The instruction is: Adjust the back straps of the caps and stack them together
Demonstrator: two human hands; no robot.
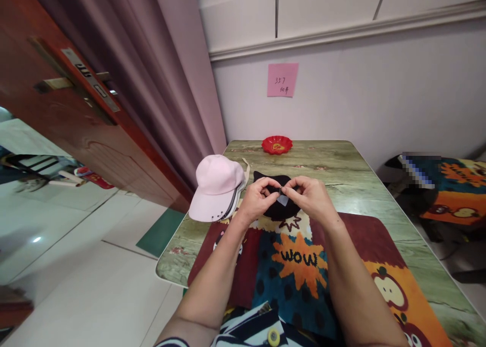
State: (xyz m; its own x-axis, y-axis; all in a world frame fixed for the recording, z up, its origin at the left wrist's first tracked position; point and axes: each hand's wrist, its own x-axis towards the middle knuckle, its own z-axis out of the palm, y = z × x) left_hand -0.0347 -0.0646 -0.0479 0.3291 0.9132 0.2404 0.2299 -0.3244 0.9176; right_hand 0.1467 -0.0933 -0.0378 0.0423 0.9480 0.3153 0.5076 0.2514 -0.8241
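Observation:
A black cap [280, 213] lies on the printed cloth [266, 266], its shape partly hidden by my hands. My left hand [260, 199] is closed, thumb and index finger pinching at the cap's edge. Opposite it, my right hand [310, 197] pinches the same spot, fingertips nearly meeting the left ones. A tiny gold-coloured piece shows between the fingertips, too small to make out. Just under them is a small pale grey patch [283, 200]. To the left of my left hand sits a pink cap [218, 180], stacked over other caps, with a light strap sticking up behind.
A red scalloped dish [277, 145] stands near the back edge of the green wood-patterned table [322, 157]. A pink note [282, 80] is on the wall. At left are a curtain [163, 74] and a wooden door [94, 134]. A stool with a printed cover [455, 185] stands at right.

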